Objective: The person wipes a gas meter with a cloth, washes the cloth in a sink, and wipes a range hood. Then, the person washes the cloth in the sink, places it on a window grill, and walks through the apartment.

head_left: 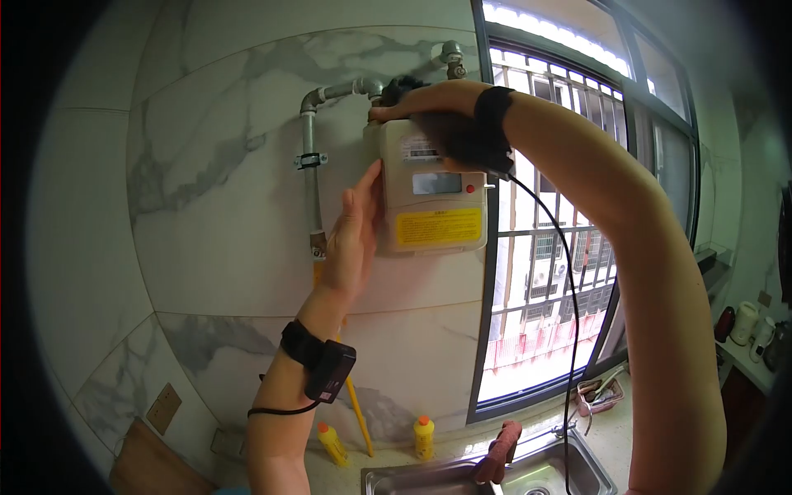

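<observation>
Right arm (652,239) arches over the meter (433,201) on the wall (231,256); the right hand (419,99) bends across its top, grip hidden. Left hand (353,243), open and straight-fingered, lies against its left side.

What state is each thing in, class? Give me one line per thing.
Meter: upright, casing closed.
Display: lit or not, unclear; no readable digits.
Left hand: open, against the meter's left side.
Right hand: reaching over the meter's top; grip unclear.
Left yellow bottle: standing, orange cap on.
Right yellow bottle: standing, orange cap on.
Reddish cloth: draped at the sink.
Cable: hanging down.
</observation>
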The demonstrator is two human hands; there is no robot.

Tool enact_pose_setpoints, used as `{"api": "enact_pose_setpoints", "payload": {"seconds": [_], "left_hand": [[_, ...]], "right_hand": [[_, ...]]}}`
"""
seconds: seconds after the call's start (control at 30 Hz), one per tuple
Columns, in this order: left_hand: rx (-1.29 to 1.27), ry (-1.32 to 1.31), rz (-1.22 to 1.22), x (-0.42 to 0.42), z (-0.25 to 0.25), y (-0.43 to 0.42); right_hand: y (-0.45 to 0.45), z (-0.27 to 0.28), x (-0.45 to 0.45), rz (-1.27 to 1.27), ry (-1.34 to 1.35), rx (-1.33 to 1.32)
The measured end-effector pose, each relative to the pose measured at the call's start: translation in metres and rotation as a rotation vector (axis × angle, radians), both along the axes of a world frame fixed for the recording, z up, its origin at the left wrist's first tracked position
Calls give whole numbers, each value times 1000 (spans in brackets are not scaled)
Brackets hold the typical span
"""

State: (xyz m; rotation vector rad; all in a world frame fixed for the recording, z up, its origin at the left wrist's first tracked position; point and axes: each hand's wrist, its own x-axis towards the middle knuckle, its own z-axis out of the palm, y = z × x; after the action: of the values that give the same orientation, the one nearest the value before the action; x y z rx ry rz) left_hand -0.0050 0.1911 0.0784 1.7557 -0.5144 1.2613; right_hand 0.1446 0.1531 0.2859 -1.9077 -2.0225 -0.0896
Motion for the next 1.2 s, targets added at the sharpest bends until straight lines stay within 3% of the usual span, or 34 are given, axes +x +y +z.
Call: {"api": "enact_pose_setpoints", "payload": {"seconds": [0.03, 0.13, 0.27, 0.37, 0.5, 0.57, 0.6, 0.8, 1.2], "left_hand": [[8, -4, -11, -3, 0, -1], [13, -86, 9, -10, -5, 1], [-130, -192, 85, -30, -13, -8], [-241, -282, 185, -47, -17, -9], [-310, -443, 265, -78, -11, 0], [-296, -493, 305, -100, -6, 10], [-321, -512, 334, -110, -4, 13], [-445, -604, 452, -128, 8, 17], [-557, -549, 522, -112, -11, 43]], "right_hand": [[-1, 4, -6, -90, -316, 159], [-14, 20, -12, -70, -435, 258], [-6, 46, -33, 15, 71, 618], [-5, 37, -52, 161, -342, 529], [14, 22, -104, -93, -918, 128], [43, 27, -102, -182, -1271, 66], [51, 28, -98, -218, -1312, 110], [98, -2, -108, -280, -912, 546], [180, -121, -142, -30, -507, 670]]}}
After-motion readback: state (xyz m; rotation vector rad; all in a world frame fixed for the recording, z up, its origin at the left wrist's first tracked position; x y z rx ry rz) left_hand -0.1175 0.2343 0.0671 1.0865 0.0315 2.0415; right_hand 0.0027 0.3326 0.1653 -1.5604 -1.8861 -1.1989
